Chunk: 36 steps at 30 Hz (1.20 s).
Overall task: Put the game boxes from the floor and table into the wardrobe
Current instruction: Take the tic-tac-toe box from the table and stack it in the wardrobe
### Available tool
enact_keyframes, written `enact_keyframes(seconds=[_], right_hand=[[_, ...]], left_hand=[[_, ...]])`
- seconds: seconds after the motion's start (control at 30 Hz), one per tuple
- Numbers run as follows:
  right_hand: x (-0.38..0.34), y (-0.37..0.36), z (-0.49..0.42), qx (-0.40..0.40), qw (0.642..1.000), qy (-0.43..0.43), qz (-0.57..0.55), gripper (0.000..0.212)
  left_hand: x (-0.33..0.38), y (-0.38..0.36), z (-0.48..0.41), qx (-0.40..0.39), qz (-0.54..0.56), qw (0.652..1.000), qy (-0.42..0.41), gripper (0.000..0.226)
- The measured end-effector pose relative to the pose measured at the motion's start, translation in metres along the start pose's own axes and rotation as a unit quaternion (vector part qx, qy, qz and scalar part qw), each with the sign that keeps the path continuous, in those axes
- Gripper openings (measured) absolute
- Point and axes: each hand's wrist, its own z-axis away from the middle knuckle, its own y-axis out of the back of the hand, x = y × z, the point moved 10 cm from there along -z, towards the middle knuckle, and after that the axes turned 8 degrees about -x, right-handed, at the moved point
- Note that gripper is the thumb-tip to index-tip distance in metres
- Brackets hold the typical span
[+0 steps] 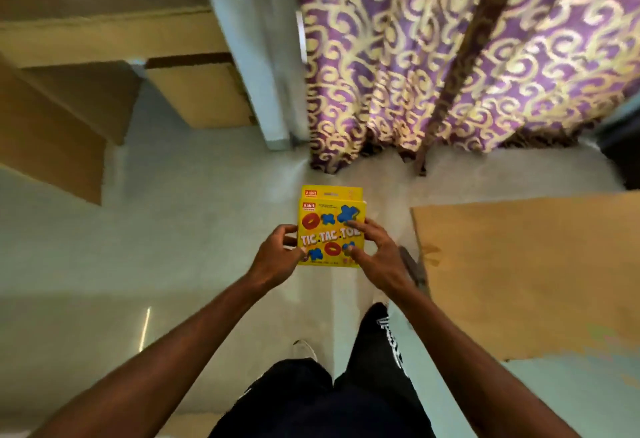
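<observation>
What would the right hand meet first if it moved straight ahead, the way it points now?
Probably the purple patterned curtain. The right hand, holding the yellow game boxes with the left hand, points forward over bare floor toward it, though depth is unclear.

A yellow Tic Tac Toe box (330, 226) sits just below centre, held from both sides: the left hand (277, 257) grips its edge at 9 o'clock, the right hand (375, 257) at 3 o'clock with fingers (356, 228) on the printed face. A second yellow box (330, 192) shows behind it at 12 o'clock. A purple curtain (467, 57) hangs at 1 o'clock, a tabletop (526, 275) lies at 3, a wardrobe (69, 74) stands at 10.
</observation>
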Motion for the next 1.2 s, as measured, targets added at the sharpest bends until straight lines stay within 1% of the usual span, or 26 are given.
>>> enact_keyframes(seconds=[0.1, 0.17, 0.23, 0.33, 0.4, 0.47, 0.57, 0.67, 0.8, 1.0, 1.13, 1.17, 1.2], right_hand=[[-0.064, -0.055, -0.011, -0.036, 0.997, 0.066, 0.015, 0.053], [-0.113, -0.104, -0.019, -0.067, 0.991, 0.115, 0.034, 0.052], [-0.137, -0.125, -0.025, -0.076, 0.987, 0.135, 0.047, 0.054], [-0.190, -0.187, -0.039, -0.125, 0.971, 0.188, 0.081, 0.058], [-0.219, -0.217, -0.054, -0.140, 0.961, 0.217, 0.101, 0.060], [-0.252, -0.262, -0.073, -0.166, 0.947, 0.248, 0.122, 0.059], [-0.288, -0.310, -0.097, -0.195, 0.932, 0.275, 0.131, 0.058], [-0.326, -0.369, -0.127, -0.238, 0.916, 0.301, 0.119, 0.061], [-0.368, -0.448, -0.157, -0.301, 0.888, 0.319, 0.137, 0.061], [-0.430, -0.579, -0.185, -0.387, 0.841, 0.340, 0.164, 0.056], [-0.461, -0.661, -0.195, -0.433, 0.809, 0.355, 0.178, 0.056], [-0.470, -0.693, -0.198, -0.447, 0.797, 0.362, 0.183, 0.056], [-0.476, -0.710, -0.201, -0.455, 0.790, 0.364, 0.189, 0.057]], left_hand=[[-0.015, 0.077, 0.043, 0.087, 0.011, 0.996, -0.031, 0.043], [-0.034, 0.133, 0.074, 0.148, 0.025, 0.987, -0.047, 0.050], [-0.040, 0.158, 0.089, 0.182, 0.012, 0.982, -0.052, 0.063], [-0.060, 0.220, 0.118, 0.253, 0.030, 0.964, -0.077, 0.079], [-0.065, 0.253, 0.127, 0.288, 0.012, 0.953, -0.094, 0.082], [-0.081, 0.296, 0.135, 0.326, 0.005, 0.941, -0.092, 0.081], [-0.095, 0.340, 0.134, 0.345, -0.004, 0.935, -0.077, 0.080], [-0.116, 0.401, 0.131, 0.380, 0.007, 0.924, -0.051, 0.082], [-0.147, 0.470, 0.135, 0.413, 0.027, 0.910, -0.012, 0.084], [-0.200, 0.566, 0.157, 0.478, 0.058, 0.875, 0.047, 0.083], [-0.238, 0.623, 0.171, 0.511, 0.077, 0.853, 0.067, 0.082], [-0.255, 0.644, 0.177, 0.524, 0.086, 0.844, 0.073, 0.082], [-0.262, 0.656, 0.179, 0.526, 0.091, 0.842, 0.075, 0.082]])
